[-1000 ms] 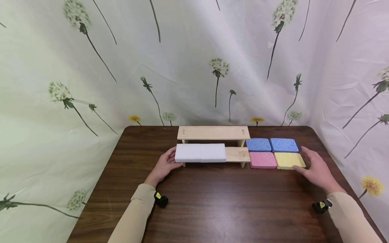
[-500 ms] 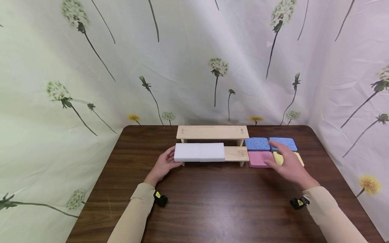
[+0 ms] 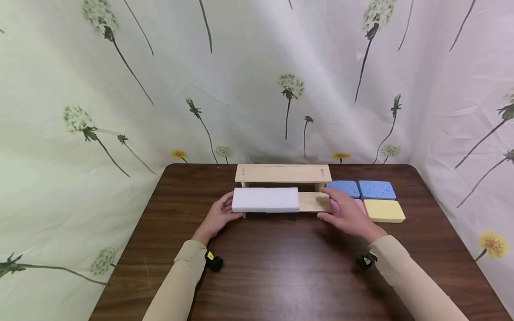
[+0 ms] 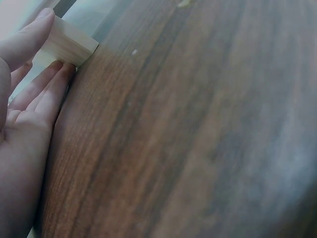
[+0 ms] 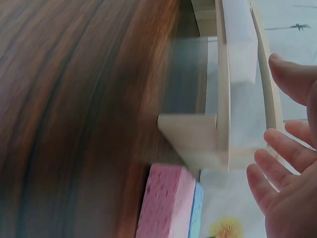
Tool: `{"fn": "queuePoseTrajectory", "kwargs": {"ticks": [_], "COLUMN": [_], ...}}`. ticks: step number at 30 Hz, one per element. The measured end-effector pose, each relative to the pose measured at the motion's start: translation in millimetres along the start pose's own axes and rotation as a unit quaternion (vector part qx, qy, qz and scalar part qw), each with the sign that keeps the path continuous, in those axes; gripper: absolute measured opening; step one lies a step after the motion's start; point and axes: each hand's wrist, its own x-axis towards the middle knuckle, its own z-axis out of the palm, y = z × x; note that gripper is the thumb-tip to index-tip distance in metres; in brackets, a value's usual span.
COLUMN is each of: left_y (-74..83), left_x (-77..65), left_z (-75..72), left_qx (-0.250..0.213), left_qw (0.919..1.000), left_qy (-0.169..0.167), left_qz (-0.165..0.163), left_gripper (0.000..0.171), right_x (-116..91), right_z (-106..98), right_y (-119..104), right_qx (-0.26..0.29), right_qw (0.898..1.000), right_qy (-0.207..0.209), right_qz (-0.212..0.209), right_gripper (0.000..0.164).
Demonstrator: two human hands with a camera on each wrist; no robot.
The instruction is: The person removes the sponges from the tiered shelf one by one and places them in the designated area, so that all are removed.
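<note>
A low wooden stand (image 3: 315, 202) bears two white sponges (image 3: 265, 199) side by side on its left part, in the head view. My left hand (image 3: 218, 218) holds the stand's left end; in the left wrist view its thumb and fingers lie on either side of the wooden leg (image 4: 72, 44). At the right end is my right hand (image 3: 348, 214), thumb and fingers spread. The right wrist view shows its fingertips (image 5: 270, 135) near the stand's end, contact unclear. Partly hidden behind it is a pink sponge (image 5: 166, 201).
A taller wooden stand (image 3: 283, 173) stands right behind. Two blue sponges (image 3: 377, 190) and a yellow sponge (image 3: 384, 210) lie on the dark wood table (image 3: 273, 276) at right. A dandelion-print curtain (image 3: 249, 89) hangs behind the table.
My right hand has moved left, from beside the yellow sponge across the pink one to the stand's right end. My left hand and the white sponges have stayed in place.
</note>
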Motion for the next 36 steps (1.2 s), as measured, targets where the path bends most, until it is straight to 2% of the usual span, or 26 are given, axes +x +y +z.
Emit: {"fn": "queuePoseTrajectory", "kwargs": {"ticks": [9, 13, 22, 29, 36], "left_y": [1.5, 1.4, 1.3, 2.5, 3.7], "left_x": [1.4, 0.4, -0.1, 0.6, -0.7], "left_z": [-0.4, -0.5, -0.9, -1.2, -0.3], "left_qx": [0.000, 0.001, 0.011, 0.011, 0.013], "left_qw": [0.9999, 0.9999, 0.9999, 0.9999, 0.9998], "left_qy": [-0.005, -0.007, 0.000, -0.002, -0.002], "left_qz": [-0.010, -0.008, -0.005, -0.006, -0.012], "left_gripper": [0.084, 0.084, 0.083, 0.083, 0.083], "right_x": [20, 27, 43, 51, 51], "right_z": [16, 24, 37, 41, 47], "right_y": [-13, -16, -22, -24, -26], "right_qx": [0.027, 0.013, 0.003, -0.003, -0.007], "right_qw": [0.999, 0.998, 0.994, 0.993, 0.995], "right_qy": [-0.035, -0.057, -0.099, -0.100, -0.084], "right_qz": [0.011, 0.015, 0.054, 0.057, 0.049], "right_gripper": [0.079, 0.082, 0.089, 0.094, 0.089]}}
